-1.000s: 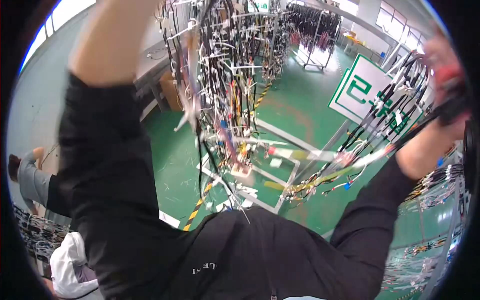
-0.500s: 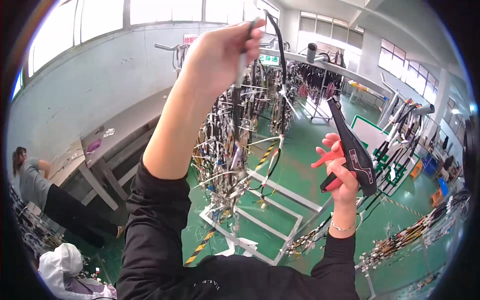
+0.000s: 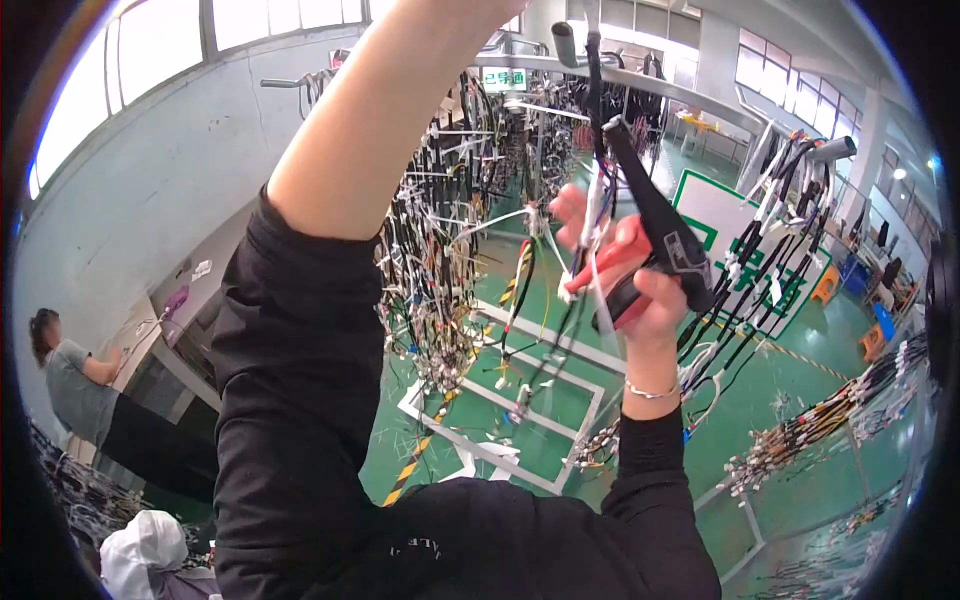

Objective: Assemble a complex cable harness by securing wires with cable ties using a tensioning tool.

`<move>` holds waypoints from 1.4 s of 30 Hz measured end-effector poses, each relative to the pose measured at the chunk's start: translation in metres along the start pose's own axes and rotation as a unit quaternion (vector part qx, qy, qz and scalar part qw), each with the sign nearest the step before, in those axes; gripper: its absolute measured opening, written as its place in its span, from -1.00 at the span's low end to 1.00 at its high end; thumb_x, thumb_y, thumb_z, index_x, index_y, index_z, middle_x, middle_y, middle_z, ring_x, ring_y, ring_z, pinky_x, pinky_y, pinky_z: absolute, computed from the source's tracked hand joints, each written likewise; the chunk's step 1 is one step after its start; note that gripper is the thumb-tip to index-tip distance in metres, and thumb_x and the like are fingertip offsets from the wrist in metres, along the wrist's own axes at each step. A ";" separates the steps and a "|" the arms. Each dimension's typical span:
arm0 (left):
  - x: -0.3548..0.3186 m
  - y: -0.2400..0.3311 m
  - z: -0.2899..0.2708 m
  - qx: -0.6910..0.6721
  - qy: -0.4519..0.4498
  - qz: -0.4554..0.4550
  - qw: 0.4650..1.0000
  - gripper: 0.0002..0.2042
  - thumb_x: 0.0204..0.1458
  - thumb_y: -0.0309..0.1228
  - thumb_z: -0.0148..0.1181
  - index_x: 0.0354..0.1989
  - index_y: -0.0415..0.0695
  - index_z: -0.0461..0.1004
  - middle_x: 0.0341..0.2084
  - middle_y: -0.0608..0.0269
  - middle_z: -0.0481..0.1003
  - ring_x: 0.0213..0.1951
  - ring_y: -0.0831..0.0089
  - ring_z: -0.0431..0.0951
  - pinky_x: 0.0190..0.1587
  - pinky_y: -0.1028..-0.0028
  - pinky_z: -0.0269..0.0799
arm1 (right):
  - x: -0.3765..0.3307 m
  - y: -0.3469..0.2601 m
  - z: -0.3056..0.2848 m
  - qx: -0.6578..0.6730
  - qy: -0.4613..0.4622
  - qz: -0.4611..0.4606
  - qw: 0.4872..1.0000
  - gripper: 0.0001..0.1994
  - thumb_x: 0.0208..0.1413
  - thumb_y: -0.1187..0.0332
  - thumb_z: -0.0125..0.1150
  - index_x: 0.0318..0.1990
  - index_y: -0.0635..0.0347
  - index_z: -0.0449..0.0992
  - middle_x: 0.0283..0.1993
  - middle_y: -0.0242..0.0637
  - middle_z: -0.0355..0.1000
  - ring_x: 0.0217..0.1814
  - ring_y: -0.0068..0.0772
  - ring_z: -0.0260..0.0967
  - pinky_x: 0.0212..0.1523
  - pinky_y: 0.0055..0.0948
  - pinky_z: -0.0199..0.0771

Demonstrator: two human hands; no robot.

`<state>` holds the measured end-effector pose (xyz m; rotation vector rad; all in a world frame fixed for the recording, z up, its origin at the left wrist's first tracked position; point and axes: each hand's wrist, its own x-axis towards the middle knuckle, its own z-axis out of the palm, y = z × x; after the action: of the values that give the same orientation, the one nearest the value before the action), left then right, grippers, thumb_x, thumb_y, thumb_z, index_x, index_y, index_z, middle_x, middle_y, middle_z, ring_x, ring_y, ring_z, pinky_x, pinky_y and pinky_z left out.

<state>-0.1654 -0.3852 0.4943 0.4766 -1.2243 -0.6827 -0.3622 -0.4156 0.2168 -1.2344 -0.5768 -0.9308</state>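
My right hand (image 3: 658,305) grips a black cable tie gun (image 3: 648,190) with a red trigger; its long nose points up and to the left. Beside that nose hangs a wire harness (image 3: 594,110) wrapped in black, its loose white and dark wires running down past the fingers. I cannot tell whether the nose touches it. My left arm is stretched up, and only the lower part of my left hand (image 3: 485,10) shows at the top edge. Its fingers are out of the picture, so what they hold is hidden.
Many harnesses (image 3: 430,260) hang in a thick bunch ahead from a metal rack (image 3: 680,90) with tube ends. A white and green board (image 3: 725,205) stands at the right, behind more hanging harnesses (image 3: 770,245). At the left, a person (image 3: 80,380) leans at a bench (image 3: 215,240).
My left hand has risen mostly out of the picture. The cable tie gun has moved up and left, next to the hanging harness. The whole view has shifted slightly.
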 end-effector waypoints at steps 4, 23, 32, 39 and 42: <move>0.029 0.028 -0.035 -0.112 -0.002 0.023 0.993 -0.90 0.12 -0.64 0.17 -0.22 -0.39 0.52 -0.35 0.05 0.58 -0.30 0.35 0.58 -0.32 0.55 0.52 | -0.001 -0.010 0.010 0.035 -0.013 -0.011 0.999 -0.63 -0.07 0.31 0.35 -0.10 0.13 0.39 0.29 0.13 0.19 0.04 -0.06 0.38 0.33 0.30 0.23; -0.159 -0.199 -0.133 -0.559 0.269 -0.048 0.783 -0.86 0.25 -0.49 0.08 -0.23 -0.37 0.43 -0.23 -0.09 0.58 -0.09 0.12 0.64 0.02 0.36 0.69 | 0.121 -0.052 -0.040 -0.237 0.082 0.001 0.968 -0.62 0.06 0.42 0.13 0.07 0.28 0.42 0.22 0.12 0.38 0.13 -0.23 0.45 0.17 -0.20 0.47; -0.247 -0.156 -0.095 0.190 0.084 -0.081 0.975 -0.76 0.27 -0.32 0.08 -0.25 -0.21 0.61 -0.49 0.17 0.63 -0.50 0.46 0.59 -0.48 0.48 0.41 | 0.085 -0.079 -0.067 -0.351 0.123 0.062 0.926 -0.52 0.08 0.46 0.09 0.20 0.34 0.34 0.29 0.06 0.28 0.26 -0.15 0.34 0.21 -0.23 0.45; -0.177 -0.212 -0.212 0.251 0.171 0.084 0.949 -0.63 0.31 -0.25 0.01 0.06 -0.29 0.53 -0.12 0.04 0.59 -0.08 0.35 0.57 0.03 0.42 0.41 | 0.005 -0.042 -0.006 -0.648 0.260 -0.207 0.685 -0.66 0.24 0.35 -0.04 0.08 0.40 0.39 0.15 -0.01 0.40 0.28 -0.15 0.26 0.47 -0.11 -0.15; -0.167 -0.200 -0.210 -0.180 -0.113 -0.185 0.959 -0.51 0.36 -0.13 -0.10 0.15 -0.36 0.44 -0.31 0.07 0.62 -0.27 0.35 0.63 -0.12 0.37 0.52 | -0.021 -0.003 0.055 -0.617 0.219 -0.229 0.720 -0.67 0.08 0.48 -0.01 0.01 0.45 0.29 -0.05 0.02 0.36 -0.06 -0.18 0.38 0.29 -0.09 0.22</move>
<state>-0.0377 -0.4161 0.1865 0.3297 -1.1971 -1.2847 -0.3695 -0.3572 0.2161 -1.9535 0.2745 -2.1514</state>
